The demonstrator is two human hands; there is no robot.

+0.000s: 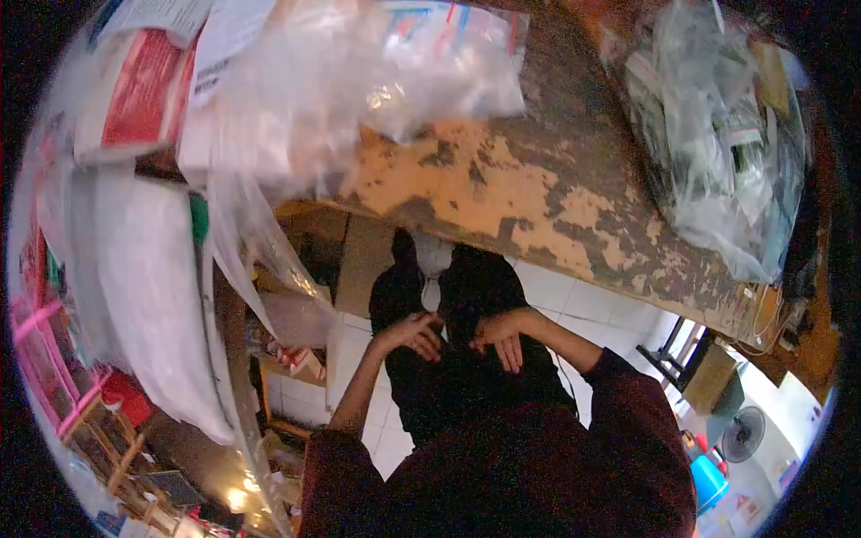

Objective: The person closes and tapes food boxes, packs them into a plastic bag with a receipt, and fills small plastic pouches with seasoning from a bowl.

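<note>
Both hands were released, nothing gripped: left hand and right hand, fingers loosely extended, lay on or just over the black cloth trousers, below the near edge of the worn brown-and-tan wooden worktop. Crumpled clear plastic bags crowded its left side, one trailing past the near edge. Red-and-white printed box sat at far left. Bulging clear plastic bag of small packets blocked the right end. Long white wrapped bundle stood left of the worktop.

Dark maroon sleeves, black trousers.
</note>
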